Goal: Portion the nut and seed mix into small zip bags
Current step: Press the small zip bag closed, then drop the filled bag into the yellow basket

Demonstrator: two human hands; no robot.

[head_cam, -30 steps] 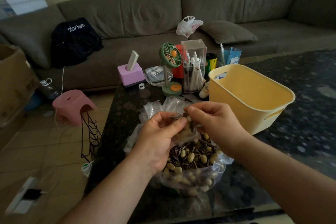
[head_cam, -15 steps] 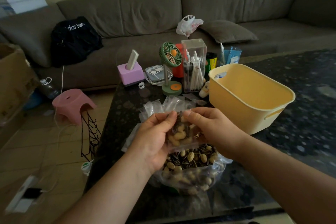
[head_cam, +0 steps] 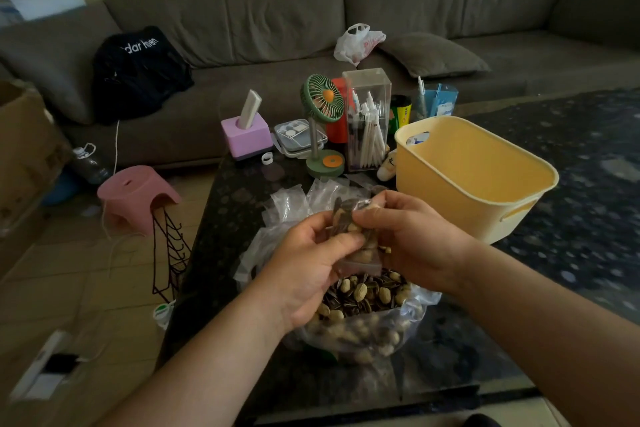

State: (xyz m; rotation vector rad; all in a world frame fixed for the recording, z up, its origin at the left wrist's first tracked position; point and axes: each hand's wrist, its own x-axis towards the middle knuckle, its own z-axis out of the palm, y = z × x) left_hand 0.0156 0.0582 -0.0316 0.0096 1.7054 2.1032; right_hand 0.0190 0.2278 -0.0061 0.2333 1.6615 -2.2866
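Since half a second ago the small zip bag (head_cam: 349, 230) has been raised a little and turned, so its filled body now stands more upright between the two hands, above the big open bag of nut and seed mix (head_cam: 363, 308). The left hand (head_cam: 308, 267) pinches the lower left side of the small bag with thumb and curled fingers, and the right hand (head_cam: 412, 236) pinches its top right edge, fingertips curled over the film near the mouth. The pouch looks light, soft and slippery, a thin clear film that buckles under the fingers; its lumpy load of peanuts and striped seeds would probably shift and spill if the mouth tipped down, so the sealing strip along the top seems the sound place to take hold, with a second grip below the contents. Left of the bench (head_cam: 214, 246) lie a tiled floor, a cardboard box (head_cam: 24, 156) and a pink stool (head_cam: 138, 196). The bench itself is dark, speckled and glossy; spare empty zip bags (head_cam: 294, 199) lie just behind the hands, a small green fan (head_cam: 320, 102) farther back, and a yellow tub (head_cam: 474, 180) to the right. A grey sofa (head_cam: 311, 10) spans the back of the dim room.
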